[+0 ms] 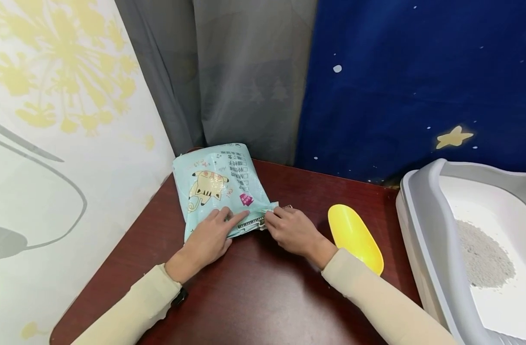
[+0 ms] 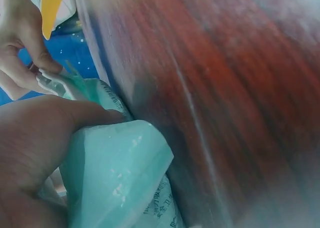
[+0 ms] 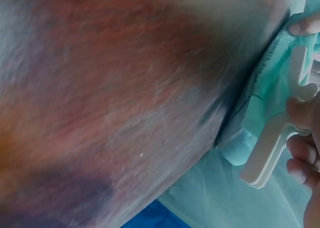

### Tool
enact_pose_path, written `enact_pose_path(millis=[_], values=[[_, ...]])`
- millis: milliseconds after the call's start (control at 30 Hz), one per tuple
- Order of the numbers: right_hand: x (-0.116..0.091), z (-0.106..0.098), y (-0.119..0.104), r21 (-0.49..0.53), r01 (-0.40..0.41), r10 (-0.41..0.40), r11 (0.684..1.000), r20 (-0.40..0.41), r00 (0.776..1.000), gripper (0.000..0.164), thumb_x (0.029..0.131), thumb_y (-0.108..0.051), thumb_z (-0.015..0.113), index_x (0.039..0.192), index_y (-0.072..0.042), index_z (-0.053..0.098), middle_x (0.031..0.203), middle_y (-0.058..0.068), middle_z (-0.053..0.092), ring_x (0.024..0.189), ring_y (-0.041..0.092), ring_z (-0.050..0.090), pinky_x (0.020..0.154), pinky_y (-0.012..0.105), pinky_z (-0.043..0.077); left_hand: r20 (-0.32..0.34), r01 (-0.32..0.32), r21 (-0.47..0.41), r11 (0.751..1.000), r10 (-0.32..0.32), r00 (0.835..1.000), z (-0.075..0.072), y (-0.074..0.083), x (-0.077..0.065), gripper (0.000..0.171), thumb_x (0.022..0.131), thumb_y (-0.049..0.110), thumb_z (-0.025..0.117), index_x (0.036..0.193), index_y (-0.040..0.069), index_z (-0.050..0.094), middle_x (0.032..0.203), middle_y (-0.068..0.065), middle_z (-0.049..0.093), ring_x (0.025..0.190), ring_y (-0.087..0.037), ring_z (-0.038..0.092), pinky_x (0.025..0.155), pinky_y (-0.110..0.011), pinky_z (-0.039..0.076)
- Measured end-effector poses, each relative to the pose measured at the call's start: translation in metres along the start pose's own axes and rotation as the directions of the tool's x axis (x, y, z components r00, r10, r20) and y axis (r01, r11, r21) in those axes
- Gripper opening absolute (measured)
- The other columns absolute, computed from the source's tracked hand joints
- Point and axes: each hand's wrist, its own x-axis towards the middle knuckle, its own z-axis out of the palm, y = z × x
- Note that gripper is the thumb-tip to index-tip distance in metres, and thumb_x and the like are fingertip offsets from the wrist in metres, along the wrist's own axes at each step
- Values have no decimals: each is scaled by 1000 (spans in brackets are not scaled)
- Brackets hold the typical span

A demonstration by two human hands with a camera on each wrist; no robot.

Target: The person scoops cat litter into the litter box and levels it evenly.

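A light blue plastic bag (image 1: pixel 222 165) printed with a cartoon cat lies on the table, its near end folded over. My left hand (image 1: pixel 209 237) grips the left part of that folded end, index finger stretched along the fold. In the left wrist view the blue film (image 2: pixel 117 173) bulges beneath this hand. At the right corner, my right hand (image 1: pixel 293 230) holds a white plastic clip-like piece (image 3: pixel 265 150) between thumb and curled fingers. This piece lies against the bag's folded edge in the right wrist view; the hand covers its middle.
A yellow scoop (image 1: pixel 353 235) lies right of my right forearm on the dark red table (image 1: pixel 263 297). Farther right stands a grey-and-white litter tray (image 1: pixel 427 239) with a heap of grey litter (image 1: pixel 483 254). A white patterned panel (image 1: pixel 73 167) borders the left; curtains (image 1: pixel 254 86) hang behind.
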Motion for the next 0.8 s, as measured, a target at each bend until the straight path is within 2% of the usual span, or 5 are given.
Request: enact_pose_path(millis=[100, 167, 500, 700, 800], values=[[-2, 1, 2, -32, 3, -4, 999, -41, 999, 46, 112, -4, 34, 97, -5, 77, 93, 4, 61, 81, 19, 61, 65, 27, 58, 8, 3, 4, 1000, -3, 1000, -1, 0, 1, 74, 85, 3, 91, 153, 12, 63, 116, -16, 62, 96, -34, 62, 83, -42, 60], [-3, 2, 3, -39, 4, -6, 999, -64, 998, 50, 113, -3, 29, 96, -5, 77, 93, 5, 61, 81, 19, 61, 63, 27, 57, 16, 2, 10, 1000, -3, 1000, -1, 0, 2, 72, 86, 3, 90, 152, 13, 64, 115, -16, 62, 95, -34, 62, 84, -42, 60], [-3, 10, 3, -63, 20, -26, 998, -85, 996, 46, 112, -2, 33, 98, -2, 77, 96, 7, 63, 83, 21, 63, 69, 30, 60, 21, -16, 56, 998, 15, 1000, 0, -1, 6, 66, 84, 4, 88, 147, 13, 70, 112, -16, 62, 92, -33, 61, 81, -40, 60], [-1, 16, 7, -44, 21, -24, 999, -57, 998, 48, 114, -2, 32, 104, -3, 79, 100, 5, 65, 87, 21, 64, 71, 29, 61, 20, -15, 53, 998, 14, 1000, 0, -1, 6, 64, 85, 6, 88, 146, 10, 70, 112, -15, 62, 91, -33, 61, 81, -40, 59], [-1, 18, 11, -29, 27, -28, 999, -28, 999, 42, 113, -2, 39, 109, -4, 80, 104, 4, 68, 90, 20, 66, 74, 29, 61, 31, 3, 38, 999, -4, 1000, 0, -1, 6, 64, 86, 7, 88, 147, 9, 69, 111, -15, 62, 91, -32, 60, 81, -41, 59]])
